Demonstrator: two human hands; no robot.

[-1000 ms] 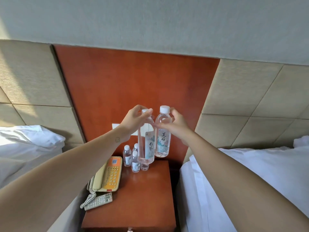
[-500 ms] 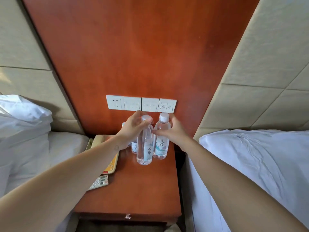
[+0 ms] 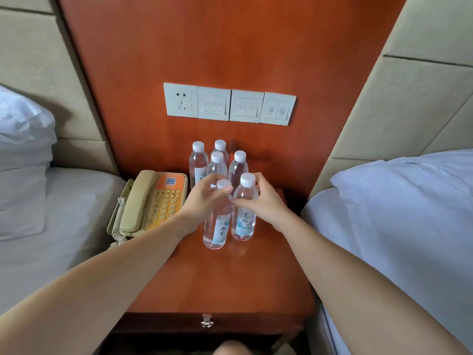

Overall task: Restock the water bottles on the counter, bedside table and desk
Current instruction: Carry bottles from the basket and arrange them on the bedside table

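Two clear water bottles with white caps stand upright side by side on the wooden bedside table (image 3: pixel 225 283). My left hand (image 3: pixel 204 201) grips the neck of the left bottle (image 3: pixel 217 226). My right hand (image 3: pixel 263 203) grips the shoulder of the right bottle (image 3: pixel 244 221). Behind them, against the wooden wall panel, stand several more water bottles (image 3: pixel 217 162) in a cluster, apart from my hands.
A beige and orange telephone (image 3: pixel 151 201) with a coiled cord sits on the table's left part. A row of wall switches and a socket (image 3: pixel 229 105) is above the bottles. White beds flank the table, left (image 3: pixel 51 213) and right (image 3: pixel 396 213). A drawer pull (image 3: pixel 206 321) shows in front.
Both hands have brought the two bottles down from the air to stand on the table in front of the cluster. The view has tilted down and closer to the table.
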